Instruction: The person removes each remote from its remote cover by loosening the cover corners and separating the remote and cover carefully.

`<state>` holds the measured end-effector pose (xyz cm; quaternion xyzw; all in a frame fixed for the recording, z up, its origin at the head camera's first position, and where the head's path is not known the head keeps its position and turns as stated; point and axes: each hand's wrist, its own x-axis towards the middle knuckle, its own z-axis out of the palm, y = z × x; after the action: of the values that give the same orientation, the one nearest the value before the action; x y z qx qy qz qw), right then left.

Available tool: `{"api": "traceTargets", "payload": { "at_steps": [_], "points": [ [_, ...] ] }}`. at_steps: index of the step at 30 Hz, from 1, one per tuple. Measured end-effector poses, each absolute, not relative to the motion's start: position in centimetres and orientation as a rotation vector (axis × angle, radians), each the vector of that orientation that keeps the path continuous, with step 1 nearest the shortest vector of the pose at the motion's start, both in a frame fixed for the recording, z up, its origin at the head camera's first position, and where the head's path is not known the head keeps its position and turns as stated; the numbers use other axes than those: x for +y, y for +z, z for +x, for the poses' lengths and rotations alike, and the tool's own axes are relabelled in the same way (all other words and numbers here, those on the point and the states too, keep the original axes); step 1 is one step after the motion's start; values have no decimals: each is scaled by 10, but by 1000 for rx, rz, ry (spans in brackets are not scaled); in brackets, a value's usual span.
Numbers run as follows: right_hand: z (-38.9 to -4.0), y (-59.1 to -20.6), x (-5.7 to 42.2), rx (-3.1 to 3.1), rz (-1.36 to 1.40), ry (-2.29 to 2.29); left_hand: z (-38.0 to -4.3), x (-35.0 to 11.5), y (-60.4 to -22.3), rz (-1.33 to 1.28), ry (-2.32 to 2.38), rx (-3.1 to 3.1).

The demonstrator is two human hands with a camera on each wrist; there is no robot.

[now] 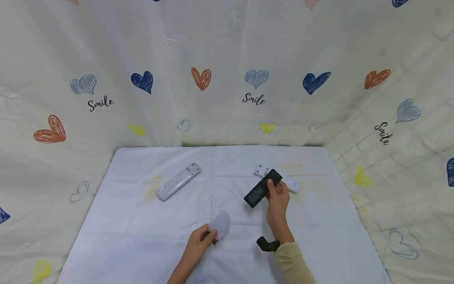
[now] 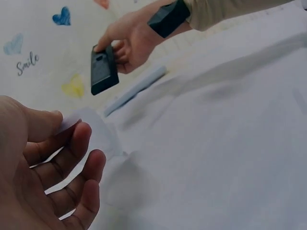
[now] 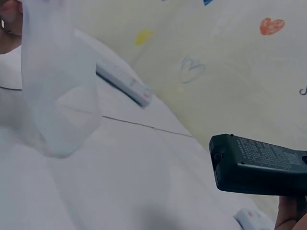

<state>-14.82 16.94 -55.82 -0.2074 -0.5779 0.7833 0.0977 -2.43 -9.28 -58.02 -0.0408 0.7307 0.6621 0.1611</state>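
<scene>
My left hand (image 1: pixel 199 245) pinches a thin, whitish, see-through sheet (image 3: pixel 62 96) between thumb and fingertips. The sheet hangs loosely, with a rounded lower edge, above the white cloth. To its right, my right hand (image 1: pixel 278 203) grips a black remote control (image 1: pixel 263 188), thumb on the button face. Printed text on the back of that remote shows in the right wrist view. Partly hidden behind it, a white remote control (image 1: pixel 290 184) lies on the cloth. On the left side, a grey-white remote control (image 1: pixel 179 181) lies slanted, buttons up.
A white cloth (image 1: pixel 142 236) with creases and faint yellowish stains covers the table. Behind and beside it hangs a pale curtain (image 1: pixel 227 110) printed with hearts and the word Smile. A black band (image 1: pixel 268 244) is on the right wrist, by a beige sleeve (image 1: pixel 295 263).
</scene>
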Motion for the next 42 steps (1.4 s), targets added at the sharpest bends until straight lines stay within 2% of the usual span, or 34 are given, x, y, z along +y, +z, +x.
{"api": "traceTargets", "payload": {
  "at_steps": [7,12,22,27,32,42],
  "points": [
    [-158,-564,159,-1832,-528,2264,-5,-104,-592,-240,1710,2125],
    [-163,-566,150,-1905,-414,2235,2,-110,-585,-213,1440,2257],
    [-157,-554,132,-2123,24,2090,-11,-122,-554,-200,917,2617],
    [-147,-547,125,-2283,239,1872,-43,-125,-541,-172,1211,2495],
    [-137,-546,121,-2312,512,1654,-75,-121,-546,-131,1614,2180],
    [-115,-555,115,-2298,935,1330,-114,-103,-563,-52,1847,1812]
  ]
}}
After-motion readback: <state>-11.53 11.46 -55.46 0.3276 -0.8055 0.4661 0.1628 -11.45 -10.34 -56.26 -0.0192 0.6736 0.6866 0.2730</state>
